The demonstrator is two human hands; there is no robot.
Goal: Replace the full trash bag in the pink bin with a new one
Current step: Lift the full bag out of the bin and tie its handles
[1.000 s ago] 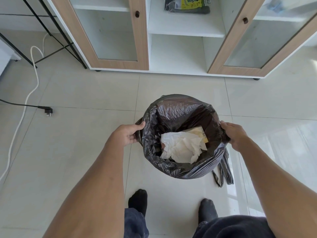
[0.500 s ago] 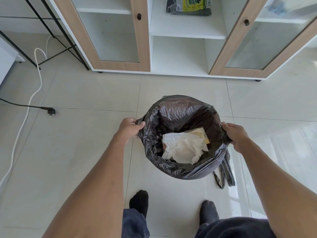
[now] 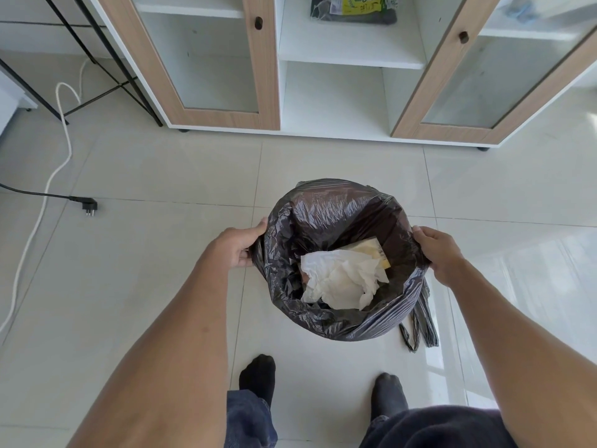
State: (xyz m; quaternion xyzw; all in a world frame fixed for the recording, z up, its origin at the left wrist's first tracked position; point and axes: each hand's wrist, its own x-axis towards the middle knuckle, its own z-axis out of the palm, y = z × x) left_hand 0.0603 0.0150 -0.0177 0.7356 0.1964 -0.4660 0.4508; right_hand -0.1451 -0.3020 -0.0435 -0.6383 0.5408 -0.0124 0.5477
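Observation:
A black trash bag (image 3: 326, 218) stands open on the tiled floor in front of my feet, draped over the bin so that no pink shows. Crumpled white paper (image 3: 339, 279) and a yellowish carton (image 3: 371, 248) lie inside. My left hand (image 3: 240, 245) grips the bag's left rim. My right hand (image 3: 436, 250) grips its right rim. A loose handle of the bag (image 3: 423, 321) hangs down at the lower right. A pack of new trash bags (image 3: 353, 8) lies on the middle shelf of the cabinet ahead.
A white cabinet (image 3: 336, 92) with two wood-framed glass doors stands right behind the bin. A white cable (image 3: 55, 169) and a black power plug (image 3: 89, 205) lie on the floor at left. Black table legs (image 3: 106, 56) stand at far left.
The view has shifted slightly, and both hands stay on the bag's rim; my left hand has slid a little further around the left edge.

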